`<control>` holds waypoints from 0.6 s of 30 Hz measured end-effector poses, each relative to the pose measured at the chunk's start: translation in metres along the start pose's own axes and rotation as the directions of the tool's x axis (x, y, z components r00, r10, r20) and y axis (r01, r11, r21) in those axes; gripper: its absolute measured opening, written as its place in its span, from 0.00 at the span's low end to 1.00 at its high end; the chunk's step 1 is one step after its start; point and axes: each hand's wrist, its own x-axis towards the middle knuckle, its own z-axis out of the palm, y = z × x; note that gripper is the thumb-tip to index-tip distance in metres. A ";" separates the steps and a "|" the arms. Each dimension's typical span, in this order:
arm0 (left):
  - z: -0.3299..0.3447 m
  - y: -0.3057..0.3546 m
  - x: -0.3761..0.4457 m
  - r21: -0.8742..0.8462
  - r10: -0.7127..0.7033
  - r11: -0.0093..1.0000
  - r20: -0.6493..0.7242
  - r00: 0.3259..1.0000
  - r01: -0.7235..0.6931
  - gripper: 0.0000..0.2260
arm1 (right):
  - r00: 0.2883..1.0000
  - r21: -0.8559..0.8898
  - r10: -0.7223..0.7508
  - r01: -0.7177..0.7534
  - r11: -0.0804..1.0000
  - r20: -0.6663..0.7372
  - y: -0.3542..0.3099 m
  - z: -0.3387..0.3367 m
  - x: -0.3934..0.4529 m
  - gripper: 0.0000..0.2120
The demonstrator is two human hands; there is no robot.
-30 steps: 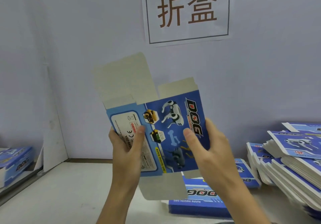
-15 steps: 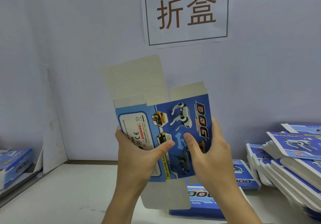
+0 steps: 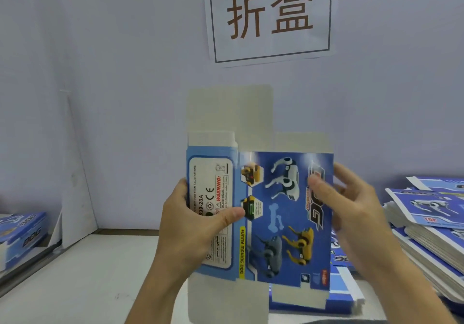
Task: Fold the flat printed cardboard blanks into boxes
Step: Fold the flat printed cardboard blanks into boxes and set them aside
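1. The left hand gripped the printed cardboard blank at its left edge, the thumb pressed across the pale warning-label panel and the fingers curled behind it.
2. The right hand was at the blank's right edge, blurred, with its fingers spread and fairly straight; the thumb lay against the printed "DOG" lettering, and no firm grip showed.
3. The blank was held upright in the air above the surface, clear of it, blue printed face toward the camera, showing robot dogs, a bone and the words "FUNNY MOVING DOG".
4. Plain grey flaps stood above the printed panels, the left one taller than the right, and two more grey flaps hung below.
5. Under and behind the blank, toward the right part of the surface, lay a low pile of blue blanks with a white edge.
6. At the right edge of the surface sat a tall, fanned stack of flat blanks, the top sheet showing a white robot dog and a red "TOP" mark.
7. At the left edge, a folded blue box with "DOG" on its side sat on a lower ledge.
8. On the pale wall behind, a white sign carried two brown Chinese characters inside a dark frame.
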 end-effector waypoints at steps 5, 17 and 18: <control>-0.005 0.015 -0.002 0.078 0.155 0.984 0.060 0.986 -0.160 0.29 | 0.990 -0.228 -0.140 0.132 0.965 -0.019 -0.046 -0.015 -0.004 0.19; 0.006 0.022 -0.013 0.191 0.151 0.955 0.351 0.924 -0.229 0.57 | 0.981 -0.721 -0.054 0.175 0.670 0.188 -0.042 0.013 -0.007 0.10; 0.007 0.022 -0.014 0.180 0.172 0.953 0.342 0.924 -0.244 0.56 | 0.987 -0.736 -0.070 0.153 0.660 0.142 -0.040 0.014 -0.005 0.10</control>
